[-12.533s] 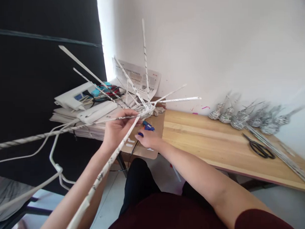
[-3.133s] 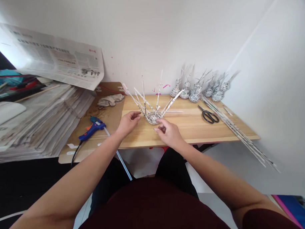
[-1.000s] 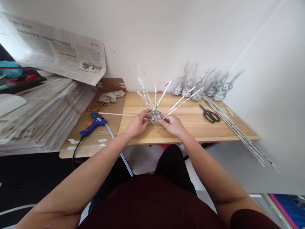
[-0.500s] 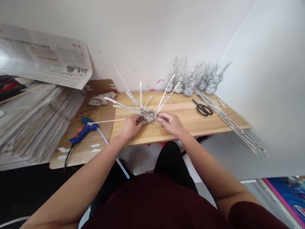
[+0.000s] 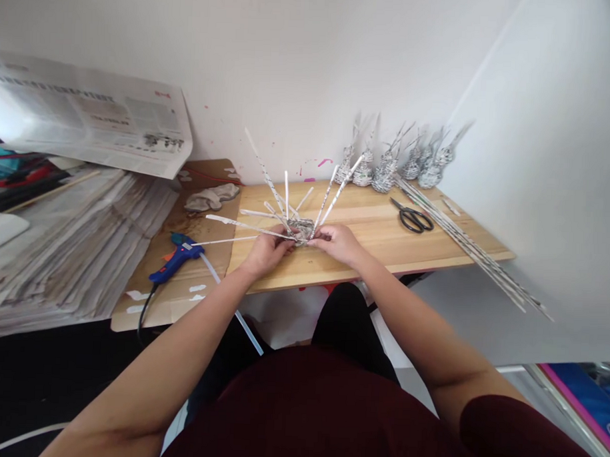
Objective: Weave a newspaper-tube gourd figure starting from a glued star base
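Observation:
A small woven newspaper basket (image 5: pixel 301 228) sits on the wooden board (image 5: pixel 384 241), with several rolled-paper stakes fanning up and out of it. My left hand (image 5: pixel 267 254) is closed on its left side, thumb and fingers pinching the weave near a long paper strand that runs left. On the right side my right hand (image 5: pixel 334 244) has thumb and fingertips pressed together at the rim, below two upright stakes (image 5: pixel 341 190). The fingertips of both hands partly hide the weave.
A blue glue gun (image 5: pixel 178 259) lies on cardboard (image 5: pixel 175 310) at left, beside stacked newspapers (image 5: pixel 84 247) and a glove-like cloth (image 5: pixel 212 197). Black scissors (image 5: pixel 413 217), long paper rolls (image 5: pixel 464 241) and several woven gourd-shaped pieces (image 5: pixel 385 172) are at right.
My right hand has moved left onto the basket's rim. The basket has turned slightly, shifting its stakes. The whole view has shifted a little.

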A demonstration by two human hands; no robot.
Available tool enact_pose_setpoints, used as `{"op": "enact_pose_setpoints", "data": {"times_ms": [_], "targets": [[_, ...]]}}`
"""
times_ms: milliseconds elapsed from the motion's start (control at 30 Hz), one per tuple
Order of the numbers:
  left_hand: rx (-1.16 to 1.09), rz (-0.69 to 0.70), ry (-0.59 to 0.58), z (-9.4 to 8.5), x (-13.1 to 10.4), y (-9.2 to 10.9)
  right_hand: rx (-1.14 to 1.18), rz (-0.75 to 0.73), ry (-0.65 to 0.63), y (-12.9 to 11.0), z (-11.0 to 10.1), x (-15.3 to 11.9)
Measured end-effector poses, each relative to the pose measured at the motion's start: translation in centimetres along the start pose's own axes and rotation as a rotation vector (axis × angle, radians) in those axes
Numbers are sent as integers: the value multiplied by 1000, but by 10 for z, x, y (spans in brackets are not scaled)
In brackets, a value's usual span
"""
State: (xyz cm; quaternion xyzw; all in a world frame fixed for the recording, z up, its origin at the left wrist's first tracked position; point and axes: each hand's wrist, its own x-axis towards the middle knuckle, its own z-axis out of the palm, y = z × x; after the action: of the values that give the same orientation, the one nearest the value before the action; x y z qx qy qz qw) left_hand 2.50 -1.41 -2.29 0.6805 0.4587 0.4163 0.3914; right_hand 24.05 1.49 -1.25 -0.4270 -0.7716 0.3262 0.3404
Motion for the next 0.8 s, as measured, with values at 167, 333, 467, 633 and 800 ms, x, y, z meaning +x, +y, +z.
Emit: {"op": "enact_pose_setpoints", "data": {"times_ms": [167, 333, 467, 633, 800], "targets": [[-139, -7, 224, 3, -12, 11, -26, 50, 17, -5, 0, -1], [-328, -122, 443, 9, -23, 18, -40, 36, 46, -5, 2, -5], [-487, -302, 396, 16, -23, 23, -29, 22, 73, -4, 4, -5], [-678, -441, 478, 21, -14, 31, -51, -4, 59, -5, 6, -6], [-693, -459, 518, 23, -6, 28, -79, -24, 56, -5, 6, -8]]}}
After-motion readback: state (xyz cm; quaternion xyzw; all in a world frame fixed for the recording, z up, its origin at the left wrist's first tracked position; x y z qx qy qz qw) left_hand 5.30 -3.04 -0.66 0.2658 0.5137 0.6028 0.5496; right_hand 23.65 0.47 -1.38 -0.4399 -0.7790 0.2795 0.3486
